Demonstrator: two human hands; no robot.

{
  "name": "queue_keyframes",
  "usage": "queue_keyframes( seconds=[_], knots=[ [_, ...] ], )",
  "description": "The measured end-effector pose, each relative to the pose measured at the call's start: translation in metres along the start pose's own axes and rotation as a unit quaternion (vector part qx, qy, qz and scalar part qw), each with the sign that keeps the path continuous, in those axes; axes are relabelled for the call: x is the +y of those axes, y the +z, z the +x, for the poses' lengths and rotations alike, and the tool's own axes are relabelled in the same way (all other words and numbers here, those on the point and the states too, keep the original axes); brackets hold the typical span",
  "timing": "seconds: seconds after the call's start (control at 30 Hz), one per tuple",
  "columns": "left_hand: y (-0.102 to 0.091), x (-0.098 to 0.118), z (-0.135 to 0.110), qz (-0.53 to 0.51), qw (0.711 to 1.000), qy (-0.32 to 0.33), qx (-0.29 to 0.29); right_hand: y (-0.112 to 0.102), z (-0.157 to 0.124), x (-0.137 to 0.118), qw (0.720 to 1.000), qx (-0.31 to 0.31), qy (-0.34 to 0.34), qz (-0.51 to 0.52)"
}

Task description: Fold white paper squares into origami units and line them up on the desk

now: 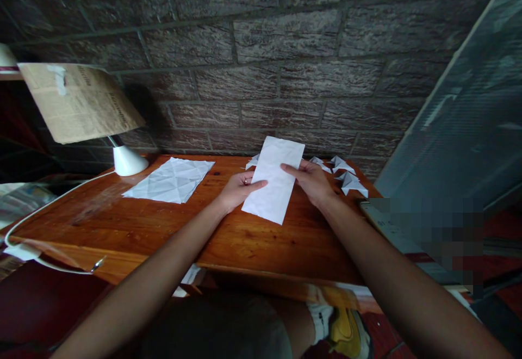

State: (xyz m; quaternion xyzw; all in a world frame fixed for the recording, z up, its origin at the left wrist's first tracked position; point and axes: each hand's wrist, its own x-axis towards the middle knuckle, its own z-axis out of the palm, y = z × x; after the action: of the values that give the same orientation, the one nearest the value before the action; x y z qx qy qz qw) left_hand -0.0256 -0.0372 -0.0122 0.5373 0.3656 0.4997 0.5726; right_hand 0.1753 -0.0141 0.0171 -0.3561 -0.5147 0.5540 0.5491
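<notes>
Between my hands a white sheet of paper [272, 180], long and narrow in shape, is held tilted above the wooden table. My left hand [240, 189] grips its left edge, thumb on the front face and fingers behind; a ring shows on one finger. On the opposite edge, higher up, my right hand [312, 179] pinches the paper the same way. Behind and right of the sheet lie several folded white paper pieces [354, 184] with pointed shapes; one is partly hidden by the sheet. To the left rests a stack of creased white paper [171, 180].
A lamp [128, 160] with a brown paper shade stands at the table's [244, 245] back left, its white cord running over the left edge. A dark brick wall [261, 81] rises behind. At right is a grey panel [444, 130]. My leg and a yellow shoe [346, 332] show below.
</notes>
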Motion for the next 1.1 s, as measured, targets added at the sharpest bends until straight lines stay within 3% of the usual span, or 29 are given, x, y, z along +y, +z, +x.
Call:
queue_keyframes(
  seconds=[0.17, 0.43, 0.57, 0.87, 1.0, 1.1],
  knots=[
    [-0.005, -0.003, 0.004, 0.044, 0.996, 0.053, 0.048, -0.003, 0.001, 0.001, 0.995, -0.085, 0.045, -0.028],
    [0.003, -0.003, 0.006, 0.175, 0.969, 0.145, 0.097, -0.003, 0.005, 0.008, 0.997, -0.061, 0.015, -0.041],
    [0.001, -0.005, 0.007, 0.170, 0.971, 0.134, 0.104, -0.004, 0.006, 0.006, 0.995, -0.070, 0.009, -0.074],
    [-0.008, -0.011, 0.011, 0.132, 0.984, 0.042, 0.114, -0.010, 0.011, 0.009, 0.994, -0.068, -0.008, -0.081],
    [-0.008, -0.007, 0.010, 0.102, 0.988, 0.060, 0.100, -0.014, 0.011, 0.012, 0.993, -0.071, 0.009, -0.093],
    [-0.005, -0.001, 0.007, 0.068, 0.990, 0.075, 0.095, -0.013, 0.007, 0.012, 0.986, -0.122, 0.027, -0.113]
  ],
)
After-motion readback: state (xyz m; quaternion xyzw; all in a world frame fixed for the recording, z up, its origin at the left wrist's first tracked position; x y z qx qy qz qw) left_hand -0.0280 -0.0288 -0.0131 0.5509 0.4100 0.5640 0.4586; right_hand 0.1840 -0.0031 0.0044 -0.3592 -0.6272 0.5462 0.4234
